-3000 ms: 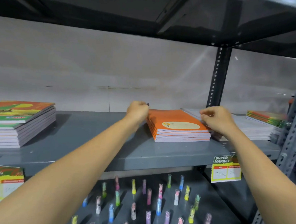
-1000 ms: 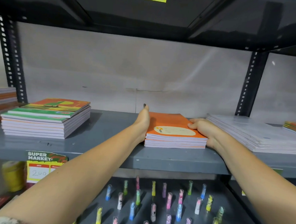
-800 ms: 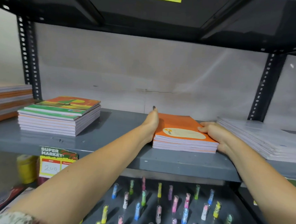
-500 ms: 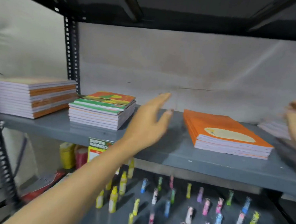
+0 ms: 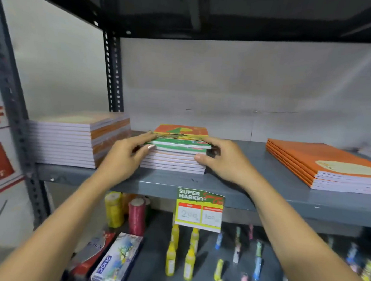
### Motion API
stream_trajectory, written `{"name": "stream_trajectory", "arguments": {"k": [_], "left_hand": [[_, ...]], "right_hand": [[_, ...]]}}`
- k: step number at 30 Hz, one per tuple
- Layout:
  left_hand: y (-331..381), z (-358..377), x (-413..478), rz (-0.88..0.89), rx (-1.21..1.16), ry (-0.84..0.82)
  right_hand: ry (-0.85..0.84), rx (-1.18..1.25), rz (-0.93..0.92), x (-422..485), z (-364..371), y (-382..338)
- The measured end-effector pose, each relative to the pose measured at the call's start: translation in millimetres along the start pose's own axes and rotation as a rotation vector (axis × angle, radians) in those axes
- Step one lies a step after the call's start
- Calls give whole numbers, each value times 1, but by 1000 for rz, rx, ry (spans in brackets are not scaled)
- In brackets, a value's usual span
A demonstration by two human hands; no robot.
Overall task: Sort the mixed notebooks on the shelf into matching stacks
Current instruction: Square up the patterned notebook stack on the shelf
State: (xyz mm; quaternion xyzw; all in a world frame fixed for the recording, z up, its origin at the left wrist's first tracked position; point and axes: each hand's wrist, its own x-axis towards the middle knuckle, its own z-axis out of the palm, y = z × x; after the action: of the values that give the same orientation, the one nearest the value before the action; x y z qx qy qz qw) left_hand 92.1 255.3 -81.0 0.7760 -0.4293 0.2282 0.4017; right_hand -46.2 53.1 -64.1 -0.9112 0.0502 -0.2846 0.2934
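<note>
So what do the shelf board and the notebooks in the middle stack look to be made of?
Shelf board: looks like sheet metal with grey paint, matte to satin; the thin folded front lip and perforated steel upright suggest it. Middle stack: paper notebooks, white page edges showing in layers, with printed covers that seem lightly glossy card, though blur leaves the finish open. The left hand and right hand flank it.
</note>
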Motion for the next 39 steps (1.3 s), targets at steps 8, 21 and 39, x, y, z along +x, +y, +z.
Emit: {"name": "stream_trajectory", "arguments": {"k": [8, 21, 39], "left_hand": [[-7, 3, -1, -168, -345, 123], [-6, 9, -10, -175, -310, 384], [-3, 10, -6, -260, -333, 401]], "right_hand": [[187, -14, 73, -5, 19, -3], [436, -5, 1, -22, 30, -5], [479, -25, 6, -21, 27, -8]]}}
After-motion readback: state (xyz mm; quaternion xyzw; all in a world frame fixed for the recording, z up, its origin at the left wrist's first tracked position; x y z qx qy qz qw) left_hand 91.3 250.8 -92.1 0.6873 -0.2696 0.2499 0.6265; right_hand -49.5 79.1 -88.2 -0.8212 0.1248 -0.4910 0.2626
